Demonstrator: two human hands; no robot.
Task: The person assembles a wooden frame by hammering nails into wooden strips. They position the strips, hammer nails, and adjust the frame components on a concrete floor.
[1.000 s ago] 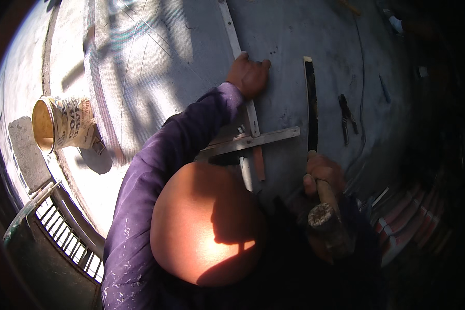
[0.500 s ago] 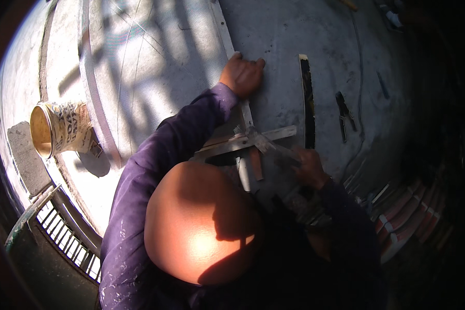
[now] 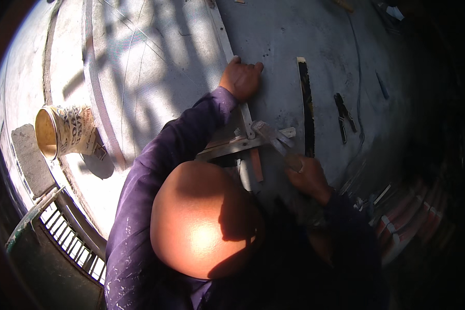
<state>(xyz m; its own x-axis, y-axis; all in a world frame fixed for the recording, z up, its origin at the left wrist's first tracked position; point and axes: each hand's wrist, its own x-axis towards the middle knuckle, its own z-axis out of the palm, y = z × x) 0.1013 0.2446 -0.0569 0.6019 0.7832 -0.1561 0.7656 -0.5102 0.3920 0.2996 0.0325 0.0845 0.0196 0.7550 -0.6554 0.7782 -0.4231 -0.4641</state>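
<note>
left hand flat, open on metal strip | right hand grip closed on, seemingly, hammer

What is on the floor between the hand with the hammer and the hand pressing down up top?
In the head view, crossed metal strips lie between the right hand, swinging a blurred hammer, and the left hand.

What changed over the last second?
The right hand swung its wooden-handled hammer from raised near the body down onto the crossed grey metal strips. The left hand stayed pressed on the long strip; the tipped printed bucket and black bar stayed put.
</note>
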